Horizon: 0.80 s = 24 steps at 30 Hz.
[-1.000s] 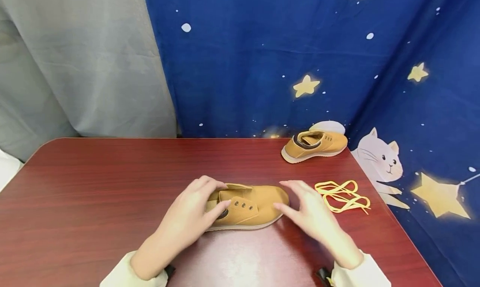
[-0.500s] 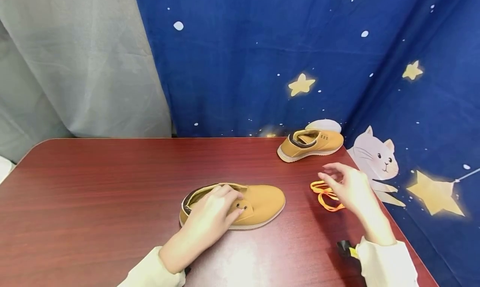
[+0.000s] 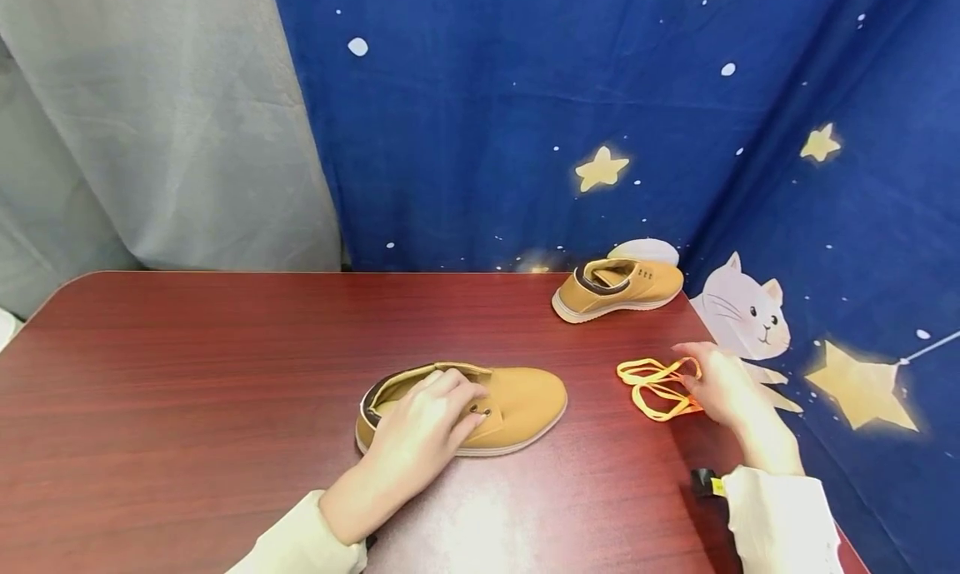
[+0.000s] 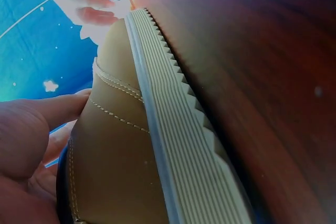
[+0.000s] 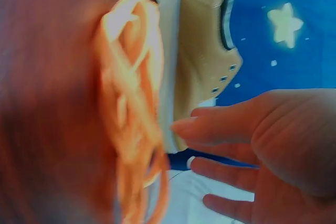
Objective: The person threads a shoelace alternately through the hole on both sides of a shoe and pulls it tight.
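A tan low shoe (image 3: 528, 403) lies on its sole at the middle of the table, toe pointing right. My left hand (image 3: 420, 420) rests over its opening, fingers loosely bent. Eyelets show in the gap between thumb and forefinger. The left wrist view shows the thumb (image 4: 63, 109) at the shoe's upper (image 4: 113, 150), above the ridged sole. To the right, a looped yellow-orange shoelace (image 3: 654, 391) lies on the tabletop. My right hand (image 3: 723, 386) is over its right end. In the right wrist view, its spread fingers (image 5: 223, 173) are beside the shoelace (image 5: 131, 93).
A second tan shoe (image 3: 618, 291), also without a lace, stands at the back right corner of the reddish-brown table (image 3: 225, 349). A blue curtain (image 3: 480, 124) with stars and a cat hangs behind and to the right. A grey curtain (image 3: 187, 124) hangs at the left.
My right hand has left the shoe's toe and moved right to the shoelace, coming down over its right end. My left hand has shifted right along the shoe, from heel toward eyelets.
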Available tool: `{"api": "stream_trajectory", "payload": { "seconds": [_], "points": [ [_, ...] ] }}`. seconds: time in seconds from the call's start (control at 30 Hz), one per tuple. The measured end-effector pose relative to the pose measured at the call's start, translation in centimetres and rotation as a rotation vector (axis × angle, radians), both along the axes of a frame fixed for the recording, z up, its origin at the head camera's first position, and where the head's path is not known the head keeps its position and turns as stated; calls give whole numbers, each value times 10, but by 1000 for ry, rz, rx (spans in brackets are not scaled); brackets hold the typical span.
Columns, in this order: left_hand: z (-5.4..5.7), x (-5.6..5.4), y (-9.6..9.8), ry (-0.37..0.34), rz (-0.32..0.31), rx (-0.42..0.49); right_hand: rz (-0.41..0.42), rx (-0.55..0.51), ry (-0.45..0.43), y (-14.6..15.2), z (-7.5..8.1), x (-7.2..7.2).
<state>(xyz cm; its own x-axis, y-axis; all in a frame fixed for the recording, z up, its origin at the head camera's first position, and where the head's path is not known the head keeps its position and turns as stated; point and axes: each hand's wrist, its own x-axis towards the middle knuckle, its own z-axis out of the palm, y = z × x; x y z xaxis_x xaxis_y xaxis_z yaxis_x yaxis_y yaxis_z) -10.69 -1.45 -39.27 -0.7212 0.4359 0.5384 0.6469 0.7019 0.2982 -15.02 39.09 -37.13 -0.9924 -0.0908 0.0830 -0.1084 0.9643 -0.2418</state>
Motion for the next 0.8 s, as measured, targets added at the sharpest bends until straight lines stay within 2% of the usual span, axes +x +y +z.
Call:
{"api": "stream_trajectory", "payload": {
  "seconds": [0.23, 0.43, 0.8],
  "points": [
    [1, 1, 0, -2, -6, 1, 31, 26, -2, 5, -15, -5],
    [1, 2, 1, 0, 2, -1, 3, 35, 20, 9, -24, -5],
    [1, 3, 1, 5, 0, -5, -84, 32, -103, 12, -22, -4]
  ]
}}
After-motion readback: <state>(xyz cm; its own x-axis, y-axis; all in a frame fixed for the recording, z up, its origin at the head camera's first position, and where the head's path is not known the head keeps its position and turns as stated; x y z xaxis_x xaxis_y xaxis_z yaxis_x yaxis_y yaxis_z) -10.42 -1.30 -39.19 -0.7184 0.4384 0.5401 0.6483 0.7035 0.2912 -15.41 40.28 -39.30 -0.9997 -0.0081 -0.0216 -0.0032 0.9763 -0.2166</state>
